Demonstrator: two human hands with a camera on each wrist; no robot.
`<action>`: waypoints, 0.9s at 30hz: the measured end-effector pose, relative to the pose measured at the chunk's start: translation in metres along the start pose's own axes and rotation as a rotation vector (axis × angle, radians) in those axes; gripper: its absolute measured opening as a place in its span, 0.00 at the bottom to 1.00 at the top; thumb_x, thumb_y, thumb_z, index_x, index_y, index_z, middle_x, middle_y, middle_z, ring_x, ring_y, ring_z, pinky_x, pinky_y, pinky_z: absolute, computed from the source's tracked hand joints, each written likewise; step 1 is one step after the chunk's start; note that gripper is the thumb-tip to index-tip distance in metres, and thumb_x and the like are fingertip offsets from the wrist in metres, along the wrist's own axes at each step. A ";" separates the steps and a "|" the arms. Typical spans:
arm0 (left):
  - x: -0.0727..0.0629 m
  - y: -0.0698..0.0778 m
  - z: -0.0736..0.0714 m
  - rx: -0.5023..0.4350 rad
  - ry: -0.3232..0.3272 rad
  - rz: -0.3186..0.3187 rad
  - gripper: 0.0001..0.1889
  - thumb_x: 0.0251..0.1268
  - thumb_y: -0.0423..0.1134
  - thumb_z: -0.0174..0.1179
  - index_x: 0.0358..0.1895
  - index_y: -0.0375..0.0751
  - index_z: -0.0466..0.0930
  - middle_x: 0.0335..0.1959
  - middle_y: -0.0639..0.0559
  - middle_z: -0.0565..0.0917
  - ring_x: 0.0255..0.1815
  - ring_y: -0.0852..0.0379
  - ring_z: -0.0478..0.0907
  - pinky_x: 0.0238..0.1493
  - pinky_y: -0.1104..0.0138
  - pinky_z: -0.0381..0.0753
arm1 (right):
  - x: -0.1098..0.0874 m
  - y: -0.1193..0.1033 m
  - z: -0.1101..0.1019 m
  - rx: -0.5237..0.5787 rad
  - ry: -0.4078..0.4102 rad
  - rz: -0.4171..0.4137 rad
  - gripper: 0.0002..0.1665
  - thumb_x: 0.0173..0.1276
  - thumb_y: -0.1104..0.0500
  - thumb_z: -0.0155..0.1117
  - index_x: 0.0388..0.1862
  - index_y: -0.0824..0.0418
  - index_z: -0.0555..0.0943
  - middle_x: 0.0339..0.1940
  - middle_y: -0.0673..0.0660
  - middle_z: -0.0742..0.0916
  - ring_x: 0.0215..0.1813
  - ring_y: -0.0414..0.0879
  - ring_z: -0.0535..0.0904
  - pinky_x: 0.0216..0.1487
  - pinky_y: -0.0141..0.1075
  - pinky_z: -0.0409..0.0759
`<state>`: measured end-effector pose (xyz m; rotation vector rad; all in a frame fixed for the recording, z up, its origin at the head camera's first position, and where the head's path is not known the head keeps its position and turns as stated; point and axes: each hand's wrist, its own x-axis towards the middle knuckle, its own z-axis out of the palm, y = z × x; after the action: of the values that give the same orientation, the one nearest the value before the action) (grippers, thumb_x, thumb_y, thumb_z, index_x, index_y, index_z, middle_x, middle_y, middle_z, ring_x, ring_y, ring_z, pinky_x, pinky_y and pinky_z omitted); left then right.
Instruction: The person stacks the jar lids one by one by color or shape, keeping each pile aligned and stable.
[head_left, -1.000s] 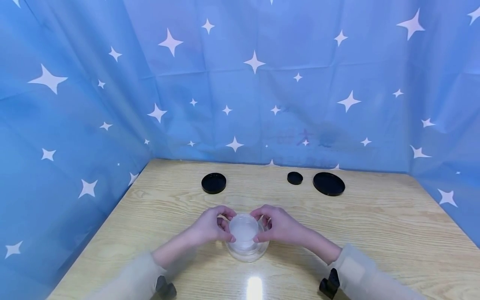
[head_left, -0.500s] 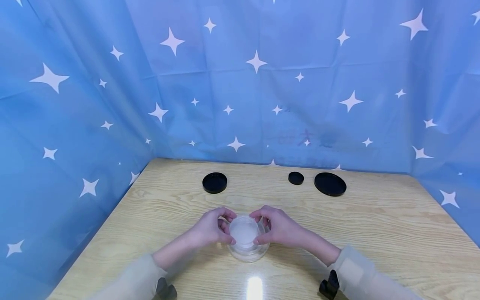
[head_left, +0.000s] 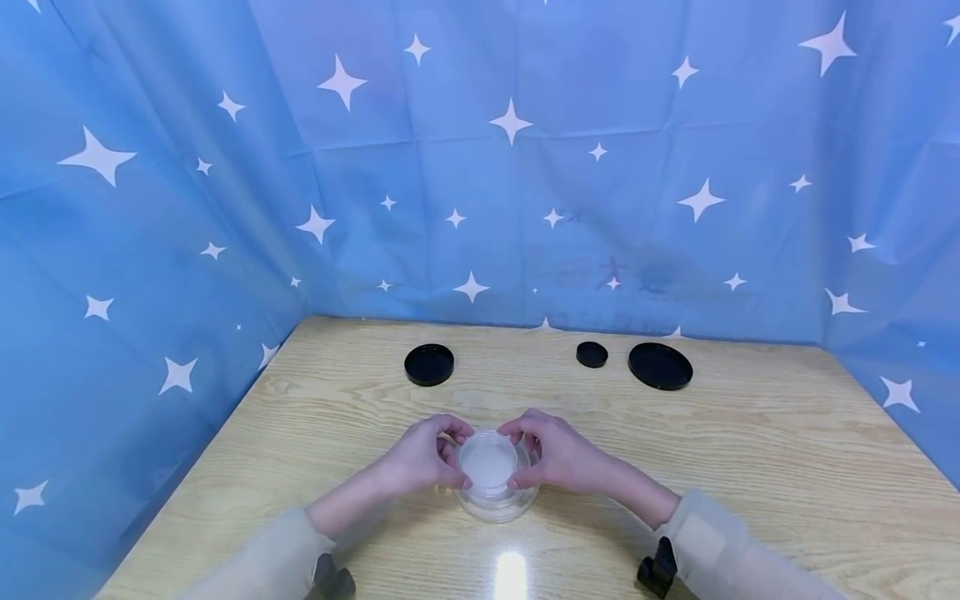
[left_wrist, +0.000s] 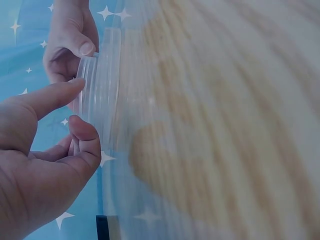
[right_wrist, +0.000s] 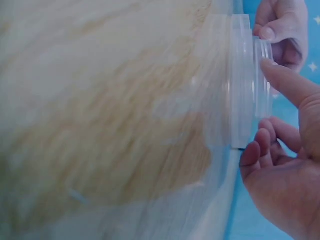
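Observation:
Two clear round plastic dishes stand stacked in the middle of the table: a small frosted-looking dish point(head_left: 488, 463) over a wider one point(head_left: 498, 512). My left hand point(head_left: 422, 454) holds the small dish at its left side, thumb at the near rim and forefinger at the far rim. From the right side my right hand point(head_left: 558, 454) grips the same dish in mirrored fashion. Seen edge-on in the left wrist view, the small dish point(left_wrist: 88, 75) sits close against the wider dish point(left_wrist: 111, 90). The right wrist view shows the wider dish point(right_wrist: 241, 82) with ridged walls.
Along the back of the wooden table point(head_left: 337, 400) lie three black round discs with raised rims: a medium disc point(head_left: 429, 365) on the left, a small disc point(head_left: 592, 355) and a large disc point(head_left: 660, 367) to the right. A blue star-patterned cloth point(head_left: 480, 183) hangs behind.

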<state>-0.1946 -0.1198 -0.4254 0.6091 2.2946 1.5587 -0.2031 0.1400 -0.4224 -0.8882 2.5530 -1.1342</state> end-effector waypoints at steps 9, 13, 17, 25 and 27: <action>0.001 0.000 0.000 0.014 -0.004 -0.008 0.32 0.42 0.22 0.76 0.56 0.25 0.76 0.42 0.44 0.79 0.28 0.59 0.76 0.26 0.73 0.74 | -0.002 0.001 0.000 0.009 0.001 0.009 0.38 0.54 0.54 0.84 0.63 0.64 0.81 0.42 0.50 0.79 0.41 0.45 0.74 0.39 0.34 0.76; 0.000 0.001 -0.001 0.018 -0.002 -0.015 0.32 0.43 0.22 0.76 0.57 0.25 0.76 0.45 0.44 0.79 0.29 0.59 0.75 0.27 0.73 0.74 | -0.002 0.002 0.001 0.000 -0.003 0.007 0.39 0.54 0.54 0.84 0.64 0.63 0.80 0.42 0.50 0.78 0.40 0.44 0.73 0.38 0.34 0.76; 0.000 0.003 -0.003 0.004 0.003 -0.019 0.32 0.43 0.22 0.76 0.57 0.25 0.75 0.46 0.42 0.78 0.30 0.58 0.75 0.27 0.73 0.75 | -0.002 0.002 -0.001 0.003 -0.004 0.002 0.40 0.54 0.53 0.84 0.64 0.63 0.80 0.42 0.50 0.79 0.40 0.45 0.74 0.38 0.35 0.76; 0.000 0.002 -0.009 -0.015 0.015 -0.002 0.33 0.45 0.22 0.76 0.60 0.27 0.75 0.48 0.41 0.76 0.31 0.57 0.75 0.27 0.72 0.75 | -0.002 0.000 -0.008 0.022 0.026 0.021 0.38 0.56 0.55 0.83 0.65 0.61 0.80 0.45 0.50 0.80 0.38 0.48 0.75 0.36 0.35 0.76; 0.001 0.000 -0.011 -0.019 0.008 0.006 0.33 0.46 0.23 0.76 0.60 0.27 0.74 0.47 0.41 0.75 0.31 0.56 0.74 0.27 0.72 0.75 | -0.002 0.000 -0.009 0.039 0.028 0.033 0.37 0.57 0.55 0.82 0.66 0.60 0.79 0.46 0.50 0.80 0.39 0.48 0.75 0.36 0.36 0.76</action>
<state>-0.2004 -0.1285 -0.4215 0.6067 2.2828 1.5866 -0.2056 0.1468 -0.4162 -0.8238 2.5493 -1.1906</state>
